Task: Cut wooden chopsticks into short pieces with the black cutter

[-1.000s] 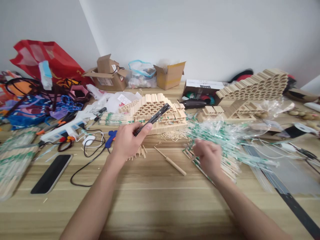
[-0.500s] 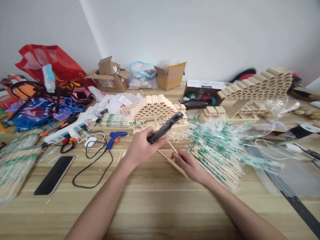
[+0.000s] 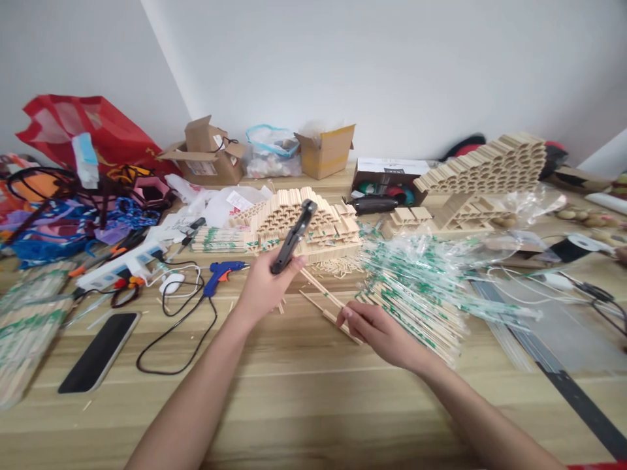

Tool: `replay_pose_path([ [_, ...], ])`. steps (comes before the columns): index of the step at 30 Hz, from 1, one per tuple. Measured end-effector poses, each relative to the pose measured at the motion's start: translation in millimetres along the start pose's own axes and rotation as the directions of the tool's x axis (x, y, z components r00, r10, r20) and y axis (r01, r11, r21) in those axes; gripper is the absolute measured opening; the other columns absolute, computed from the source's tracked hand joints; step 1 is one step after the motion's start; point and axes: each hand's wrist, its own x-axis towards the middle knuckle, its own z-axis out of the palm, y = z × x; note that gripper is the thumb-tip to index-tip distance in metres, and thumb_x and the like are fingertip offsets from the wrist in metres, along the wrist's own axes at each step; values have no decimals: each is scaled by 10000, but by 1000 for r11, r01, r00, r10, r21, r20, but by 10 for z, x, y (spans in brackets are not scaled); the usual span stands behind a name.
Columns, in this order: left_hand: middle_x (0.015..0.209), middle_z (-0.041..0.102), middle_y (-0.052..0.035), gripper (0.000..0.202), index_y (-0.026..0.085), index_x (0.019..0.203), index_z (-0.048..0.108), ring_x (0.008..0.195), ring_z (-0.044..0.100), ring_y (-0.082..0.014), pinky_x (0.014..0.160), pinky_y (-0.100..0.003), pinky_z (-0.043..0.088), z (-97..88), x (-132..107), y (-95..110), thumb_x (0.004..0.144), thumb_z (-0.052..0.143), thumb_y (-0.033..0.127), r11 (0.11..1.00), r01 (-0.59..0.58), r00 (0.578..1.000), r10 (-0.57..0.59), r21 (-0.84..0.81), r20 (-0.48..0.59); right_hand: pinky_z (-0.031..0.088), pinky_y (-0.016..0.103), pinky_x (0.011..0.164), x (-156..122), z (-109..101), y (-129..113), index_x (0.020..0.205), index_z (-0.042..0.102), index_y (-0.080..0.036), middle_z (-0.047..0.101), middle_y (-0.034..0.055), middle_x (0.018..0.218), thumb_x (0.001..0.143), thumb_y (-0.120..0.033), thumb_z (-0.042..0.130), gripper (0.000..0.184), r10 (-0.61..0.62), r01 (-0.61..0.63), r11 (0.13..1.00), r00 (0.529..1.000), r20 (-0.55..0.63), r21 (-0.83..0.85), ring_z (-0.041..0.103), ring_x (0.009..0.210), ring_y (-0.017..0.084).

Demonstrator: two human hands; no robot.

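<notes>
Slim wooden sticks are held slantwise above the middle of the table, their near right end pinched in the right hand. By their far left end, a black tool is gripped in the left hand; whether the sticks are touched by it cannot be told. Beyond, a stacked wooden model is seen; wrapped sticks are spread to the right, and a blue glue gun is placed left.

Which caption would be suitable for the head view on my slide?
The left hand grips a black hand tool; the right hand holds chopsticks in front of a stacked-stick model.
</notes>
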Motion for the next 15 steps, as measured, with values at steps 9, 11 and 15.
replay_pose_path([
  [9,552,444,45,392,204,697,543,535,407,-107,517,-247,332,-269,57,29,896,659,521,999,-12,978,22,51,-209,455,315,643,-285,-1078,480,837,755,-201,688,53,731,943,-632,472,527,135,-225,874,964,-229,-432,605,678,214],
  [11,547,445,46,396,206,690,535,531,410,-107,517,-246,337,-264,53,48,898,653,521,998,-19,980,31,64,-196,457,332,633,-246,-1280,585,865,778,-200,722,72,732,940,-578,475,490,93,-333,797,891,-444,-503,634,669,237],
  [15,540,437,50,392,206,709,552,518,395,-107,508,-252,327,-217,37,47,894,655,536,998,-22,983,31,52,-178,506,393,780,-21,-1489,651,972,796,-169,773,151,958,944,-452,521,395,-156,-404,661,751,-642,-633,689,880,314],
])
